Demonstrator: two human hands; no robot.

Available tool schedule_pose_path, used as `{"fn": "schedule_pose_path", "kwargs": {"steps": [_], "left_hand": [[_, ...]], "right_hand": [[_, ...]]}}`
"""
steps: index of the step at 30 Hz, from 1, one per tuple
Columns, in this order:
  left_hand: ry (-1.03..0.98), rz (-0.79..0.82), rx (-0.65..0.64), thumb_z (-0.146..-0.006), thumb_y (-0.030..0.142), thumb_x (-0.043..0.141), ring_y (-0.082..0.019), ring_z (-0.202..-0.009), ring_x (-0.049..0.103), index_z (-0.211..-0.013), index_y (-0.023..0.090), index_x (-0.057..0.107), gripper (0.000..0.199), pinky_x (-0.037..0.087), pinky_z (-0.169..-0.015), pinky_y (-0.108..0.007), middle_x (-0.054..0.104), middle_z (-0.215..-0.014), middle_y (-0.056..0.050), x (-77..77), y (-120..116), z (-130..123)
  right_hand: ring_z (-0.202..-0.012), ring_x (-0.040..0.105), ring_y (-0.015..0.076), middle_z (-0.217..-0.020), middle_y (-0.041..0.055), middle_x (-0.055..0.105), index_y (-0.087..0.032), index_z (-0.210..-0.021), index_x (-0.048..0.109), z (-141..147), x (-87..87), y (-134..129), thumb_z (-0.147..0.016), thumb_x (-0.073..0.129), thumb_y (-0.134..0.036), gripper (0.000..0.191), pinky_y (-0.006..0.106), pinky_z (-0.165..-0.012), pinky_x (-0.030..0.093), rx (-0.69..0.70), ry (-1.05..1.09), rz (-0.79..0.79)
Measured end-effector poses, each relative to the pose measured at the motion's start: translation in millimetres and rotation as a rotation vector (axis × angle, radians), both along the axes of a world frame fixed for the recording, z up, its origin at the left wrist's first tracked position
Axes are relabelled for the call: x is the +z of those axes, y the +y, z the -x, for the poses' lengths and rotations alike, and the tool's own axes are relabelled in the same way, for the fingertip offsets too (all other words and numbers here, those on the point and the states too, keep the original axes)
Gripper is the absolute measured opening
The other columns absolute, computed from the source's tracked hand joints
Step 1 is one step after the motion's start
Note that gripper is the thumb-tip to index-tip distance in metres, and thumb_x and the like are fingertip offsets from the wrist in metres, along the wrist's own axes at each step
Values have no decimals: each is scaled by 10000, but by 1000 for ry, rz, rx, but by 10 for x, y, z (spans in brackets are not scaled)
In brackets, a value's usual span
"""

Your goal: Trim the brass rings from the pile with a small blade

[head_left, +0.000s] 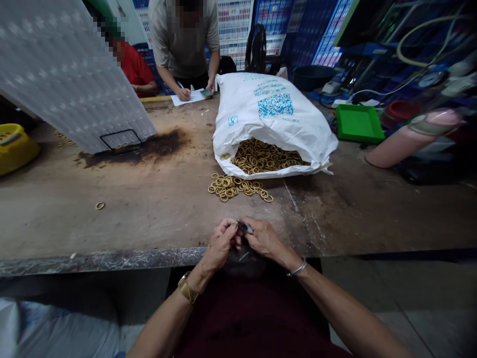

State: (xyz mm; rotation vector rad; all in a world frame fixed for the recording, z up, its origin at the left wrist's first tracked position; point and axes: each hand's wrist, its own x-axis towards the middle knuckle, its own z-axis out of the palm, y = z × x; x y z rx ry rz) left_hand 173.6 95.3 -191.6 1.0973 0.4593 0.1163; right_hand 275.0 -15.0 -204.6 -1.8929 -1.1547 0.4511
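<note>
One broad wooden table (149,214) spans the view, its near edge running just beneath the person's hands, which probably lets the forearms stay low and steady. Tall, ribbed white sheets (70,74) stand tilted at the table's left, apart from the hands, which leaves the middle free for handling.

Next in size comes a printed white sack (242,104), lying on its side with its mouth towards the person, seemingly so that the brass-coloured rings (268,158) inside can be reached without lifting it. A loose pile (238,186) of the same rings lies at that mouth, between sack and hands, likely for picking singly.

Both hands meet close together over the near edge, perhaps to bring fine work under the eyes. The right hand (265,238) is closed around a small tool (246,227), dark with a greyish part, angled towards the other hand. The left hand (222,241) has thumb and fingers drawn together at the tool's tip, as if steadying something; whether a ring is pinched there, I cannot tell.

Smallest, a lone ring (100,205) lies flat, well left of the pile.
</note>
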Motion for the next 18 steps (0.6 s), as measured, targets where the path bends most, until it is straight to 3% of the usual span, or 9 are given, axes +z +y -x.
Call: {"fn": "schedule_pose_path", "kwargs": {"steps": [8,12,15,18], "left_hand": [[9,-244,-29,-789,527,511,-72,-511,431,-798,152,455,379,409,-512,-190,466,-610,24,-36,33,16],[10,-341,6,-804,522,495,-66,-514,434,-772,146,462,378,392,-526,-187,483,-633,13,-8,15,39],[-14,-295,-25,-825,465,503,-64,-522,453,-760,142,479,331,404,-551,-197,501,-650,8,92,-29,72],[-71,-109,-34,-812,425,542,-79,-574,500,-766,138,505,293,440,-585,-225,537,-717,-11,201,-54,89]], "right_hand": [[-564,448,118,-659,15,546,-156,-693,523,-10,39,23,-719,417,-92,126,203,-555,285,32,-75,71],[-580,481,127,-666,21,568,-156,-741,560,-42,64,50,-745,435,-98,138,209,-542,275,47,-97,205],[-600,507,147,-701,39,587,-153,-846,580,-133,47,66,-773,460,-119,145,228,-540,263,-65,-226,348],[-648,532,165,-755,58,598,-145,-904,573,-302,-5,28,-808,456,-135,151,240,-561,273,-227,-340,416]]}}
